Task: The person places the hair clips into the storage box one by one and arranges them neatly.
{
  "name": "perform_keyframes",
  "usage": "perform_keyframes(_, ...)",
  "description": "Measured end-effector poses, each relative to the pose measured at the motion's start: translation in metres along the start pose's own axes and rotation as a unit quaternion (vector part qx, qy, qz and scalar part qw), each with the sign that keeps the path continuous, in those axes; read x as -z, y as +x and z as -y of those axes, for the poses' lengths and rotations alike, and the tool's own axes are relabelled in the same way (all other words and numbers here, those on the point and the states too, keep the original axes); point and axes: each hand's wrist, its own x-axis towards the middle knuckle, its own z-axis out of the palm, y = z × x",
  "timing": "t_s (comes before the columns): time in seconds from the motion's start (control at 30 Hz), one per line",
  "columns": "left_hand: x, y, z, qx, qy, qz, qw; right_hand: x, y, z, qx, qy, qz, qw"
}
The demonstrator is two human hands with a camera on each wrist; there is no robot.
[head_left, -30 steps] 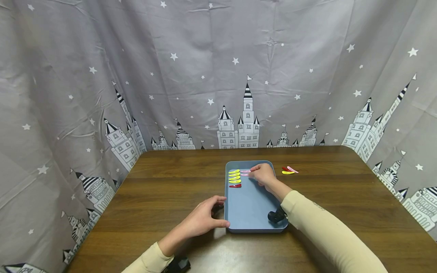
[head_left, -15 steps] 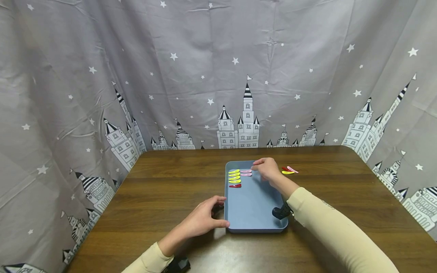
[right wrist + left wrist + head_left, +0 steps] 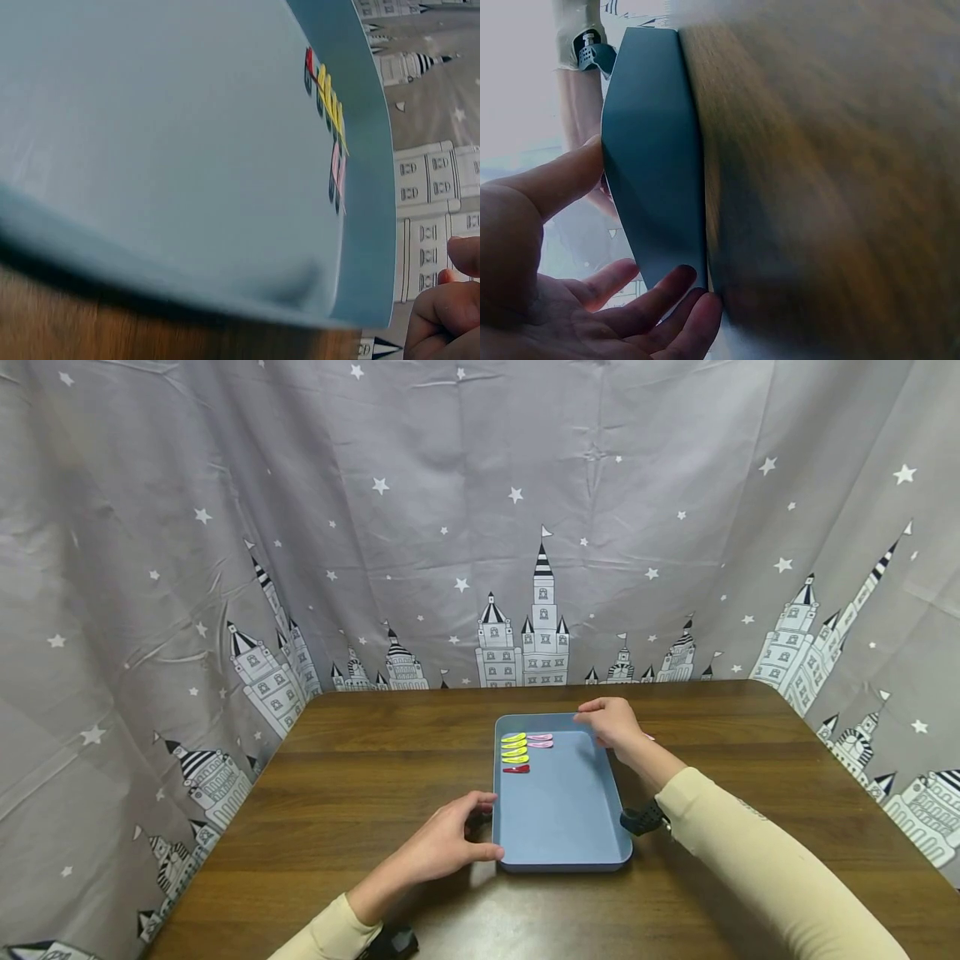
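Clips (image 3: 515,752) in tray (image 3: 562,814) on table (image 3: 390,743)

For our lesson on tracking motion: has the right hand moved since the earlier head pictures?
Yes: against the tray, the right hand has moved rightward and slightly toward the far edge.

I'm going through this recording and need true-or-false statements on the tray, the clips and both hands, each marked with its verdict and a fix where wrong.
1. Four yellow clips lie in the tray. True.
2. The tray holds three red clips. False: it holds one red clip, nearer the person than the yellow ones.
3. In the head view, two pink clips lie right of the yellow ones. True.
4. The left hand is at the tray's left side. True.
5. The right hand is at the tray's near left corner. False: the right hand is by its far right corner.
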Motion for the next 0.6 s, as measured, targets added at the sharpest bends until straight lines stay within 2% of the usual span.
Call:
perform_keyframes(0.37, 0.000, 0.000, -0.001, -0.012, -0.002, -0.003, 0.9999, 0.028, 0.005, -0.014, -0.008, 0.020, 0.010, 0.9997)
perform_keyframes(0.6, 0.000, 0.000, -0.001, -0.009, -0.007, 0.001, 0.9999, 0.047, 0.004, -0.020, -0.019, -0.010, -0.001, 0.9998)
